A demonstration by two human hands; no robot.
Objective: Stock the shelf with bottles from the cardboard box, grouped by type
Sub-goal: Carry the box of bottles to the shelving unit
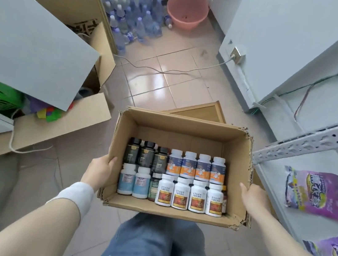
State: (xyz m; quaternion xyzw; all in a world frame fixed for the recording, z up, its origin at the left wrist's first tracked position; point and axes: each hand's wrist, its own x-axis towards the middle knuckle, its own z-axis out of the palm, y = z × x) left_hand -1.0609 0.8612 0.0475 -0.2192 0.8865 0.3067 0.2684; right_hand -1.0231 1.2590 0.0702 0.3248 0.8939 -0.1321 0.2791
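Left hand: fingers clasped the cardboard box, left wall.
Right hand: fingers clasped its right wall.
Bottles: upright inside.

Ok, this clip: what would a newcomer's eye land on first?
The open cardboard box at centre, held by the left hand and right hand on its side walls. Inside stand rows of supplement bottles: four white ones with red labels in front, dark ones behind. Purple packets lie on the shelf at right.
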